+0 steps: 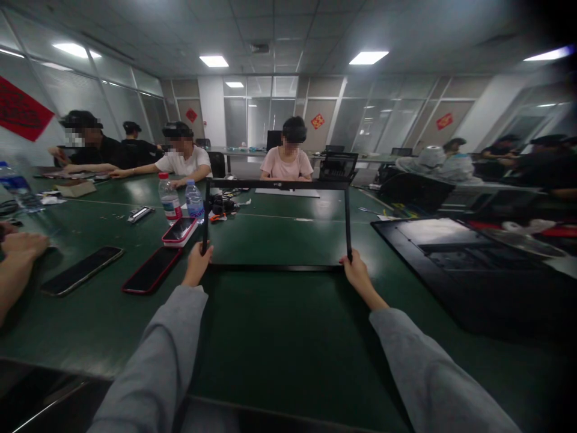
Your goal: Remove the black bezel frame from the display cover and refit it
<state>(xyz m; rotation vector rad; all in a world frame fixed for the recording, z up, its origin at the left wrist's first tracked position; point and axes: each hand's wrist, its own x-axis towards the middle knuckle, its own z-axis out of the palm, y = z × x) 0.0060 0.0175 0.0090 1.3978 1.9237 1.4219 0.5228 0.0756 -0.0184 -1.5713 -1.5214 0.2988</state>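
Observation:
A thin black rectangular frame [277,184] stands upright on the green table [279,337] in front of me, its lower edge on the tabletop. My left hand [197,263] is closed around its left side bar near the bottom corner. My right hand [356,269] grips the right side bar near the other bottom corner. Both arms are in grey sleeves.
Two dark phones [152,269] [82,270] and a red-cased phone [179,230] lie at left, with two water bottles [170,198] behind. A black monitor panel [455,252] lies at right. Another person's hand [22,243] rests at far left. Several people sit across the table.

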